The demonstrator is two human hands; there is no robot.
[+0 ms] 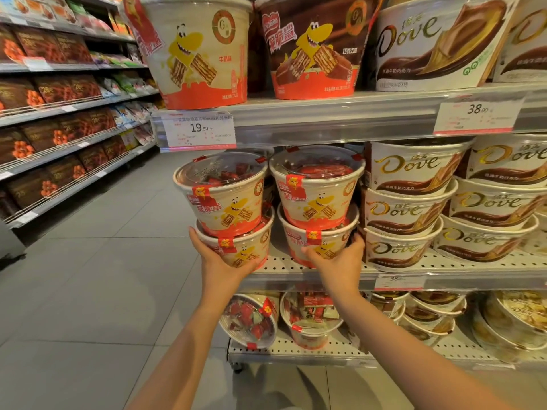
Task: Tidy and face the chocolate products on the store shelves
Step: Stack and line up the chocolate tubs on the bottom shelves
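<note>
Nearest: two bare forearms reach up from the bottom edge toward the middle shelf [325, 273], a perforated grey metal board.

Left hand [220, 261]: fingers curled round the near-left underside of the lower-left tub [241, 247], a cream paper wafer-chocolate tub with a red band and yellow cartoon mascot. It sits at the shelf's front edge, slightly overhanging.

Right hand [337, 258]: fingers wrapped on the front and right flank of the lower-right tub [319, 241], same type, standing just beside white Dove bowls [399, 229] stacked three high.

Each held tub carries another. The upper-left tub [225, 193] leans toward the aisle; the upper-right tub [316, 184] looks more upright. Both show clear domed lids with red-wrapped pieces inside.

Risk, by judgement: each hand controls only the bottom of a stack. A quick slide or turn could tip the already tilted upper-left tub off into the aisle. Pushing the right stack sideways could nudge the Dove column.

Appearance: mascots face front, red seal stickers are intact, and no dents are visible.

Farther up: larger tubs and a 19.90 price tag [198, 128].
</note>
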